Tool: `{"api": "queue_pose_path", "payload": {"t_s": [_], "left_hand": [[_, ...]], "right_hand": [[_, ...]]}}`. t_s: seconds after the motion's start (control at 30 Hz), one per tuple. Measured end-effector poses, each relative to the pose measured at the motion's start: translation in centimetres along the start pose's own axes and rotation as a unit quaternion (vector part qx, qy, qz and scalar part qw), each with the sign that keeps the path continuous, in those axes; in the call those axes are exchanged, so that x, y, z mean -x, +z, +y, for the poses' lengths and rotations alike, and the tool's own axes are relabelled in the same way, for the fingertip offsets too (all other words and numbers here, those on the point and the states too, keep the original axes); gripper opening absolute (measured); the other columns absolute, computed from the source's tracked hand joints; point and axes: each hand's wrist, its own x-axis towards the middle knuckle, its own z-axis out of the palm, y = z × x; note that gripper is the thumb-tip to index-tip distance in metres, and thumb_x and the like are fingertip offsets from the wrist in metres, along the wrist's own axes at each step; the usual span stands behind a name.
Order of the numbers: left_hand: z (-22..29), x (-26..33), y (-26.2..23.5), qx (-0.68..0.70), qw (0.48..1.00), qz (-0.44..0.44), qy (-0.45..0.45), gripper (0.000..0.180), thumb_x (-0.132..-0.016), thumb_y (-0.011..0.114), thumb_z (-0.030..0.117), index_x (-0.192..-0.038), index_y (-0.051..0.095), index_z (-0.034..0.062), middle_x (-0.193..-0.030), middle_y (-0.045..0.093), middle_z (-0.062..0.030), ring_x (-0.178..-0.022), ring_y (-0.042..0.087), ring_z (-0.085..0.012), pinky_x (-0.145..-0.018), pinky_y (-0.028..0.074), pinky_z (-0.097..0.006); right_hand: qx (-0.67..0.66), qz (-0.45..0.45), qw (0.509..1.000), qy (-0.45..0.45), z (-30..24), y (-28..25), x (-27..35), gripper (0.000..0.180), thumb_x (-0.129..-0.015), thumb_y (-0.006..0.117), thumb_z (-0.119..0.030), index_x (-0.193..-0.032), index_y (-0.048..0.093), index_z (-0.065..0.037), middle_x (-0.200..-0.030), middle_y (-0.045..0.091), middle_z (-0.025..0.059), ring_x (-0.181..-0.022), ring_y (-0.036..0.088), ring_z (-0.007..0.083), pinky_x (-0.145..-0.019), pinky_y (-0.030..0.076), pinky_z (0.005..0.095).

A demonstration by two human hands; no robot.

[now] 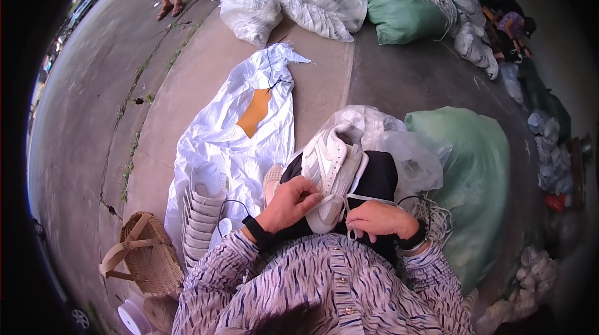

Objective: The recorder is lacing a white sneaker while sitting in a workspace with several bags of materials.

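Observation:
A white and beige sneaker [326, 163] lies across my lap on dark trousers, its toe toward me. A pale shoelace [342, 199] runs across its front. My left hand [288, 205] is at the left side of the toe, thumb and forefinger pinched on the lace. On the right, my right hand [379, 219] is closed around the lace, and a loop hangs below its fingers. Part of another beige shoe [272, 182] shows beyond my left hand. A loose bundle of pale laces [435, 219] lies beside my right wrist.
At my left stand a stack of white shoe parts [203, 222], a woven basket [150, 257] and a white spool [134, 316]. A white sack [218, 123] spreads ahead. A green sack [471, 166] bulges at right. More stuffed sacks [324, 10] and several people are farther off.

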Motion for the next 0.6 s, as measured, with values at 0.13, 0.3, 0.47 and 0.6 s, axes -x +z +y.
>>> {"api": "queue_pose_path", "payload": {"t_s": [0.13, 0.3, 0.47, 0.6], "left_hand": [[-0.3, 0.0, 0.5, -0.002, 1.0, 0.009, -0.012, 0.014, -0.08, 0.061, 0.013, -0.078, 0.058, -0.0009, -0.073, 0.055, -0.0098, -0.067, 0.054, -0.0197, -0.064, 0.044, -0.03], [-1.2, 0.1, 1.6, 0.096, 0.994, 0.037, -0.044, 0.014, -0.081, 0.061, 0.013, -0.077, 0.058, 0.0004, -0.07, 0.055, -0.0049, -0.066, 0.052, -0.014, -0.062, 0.043, -0.027], [-0.4, 0.6, 2.1, 0.021, 0.998, 0.049, -0.045, 0.014, -0.08, 0.062, 0.014, -0.076, 0.059, 0.0015, -0.069, 0.057, -0.0029, -0.064, 0.053, -0.0105, -0.058, 0.043, -0.025], [1.4, 0.7, 2.2, -0.084, 0.991, 0.072, -0.081, 0.018, -0.075, 0.06, 0.021, -0.076, 0.06, 0.0032, -0.074, 0.061, -0.0125, -0.07, 0.061, -0.0262, -0.064, 0.047, -0.035]], "right_hand": [[-0.258, 0.212, 0.935, -0.119, -0.6, -1.9, -0.3, 0.02, -0.089, 0.051, -0.014, -0.096, 0.06, 0.002, -0.065, 0.059, 0.0032, -0.041, 0.046, 0.0046, -0.04, 0.036, 0.0168], [-0.309, 0.287, 0.895, -0.147, -1.6, -1.7, -3.2, 0.021, -0.089, 0.052, -0.013, -0.099, 0.059, 0.003, -0.059, 0.053, -0.0003, -0.038, 0.043, 0.0036, -0.037, 0.033, 0.0152], [-0.263, 0.284, 0.914, -0.122, -0.7, -1.4, -3.7, 0.017, -0.087, 0.055, -0.012, -0.09, 0.062, 0.002, -0.056, 0.054, 0.0012, -0.038, 0.045, 0.0052, -0.035, 0.034, 0.0181], [-0.232, 0.228, 0.938, -0.117, -0.2, -1.4, -3.8, 0.017, -0.086, 0.055, -0.01, -0.091, 0.062, 0.004, -0.058, 0.057, 0.0036, -0.038, 0.047, 0.006, -0.036, 0.036, 0.0182]]}}
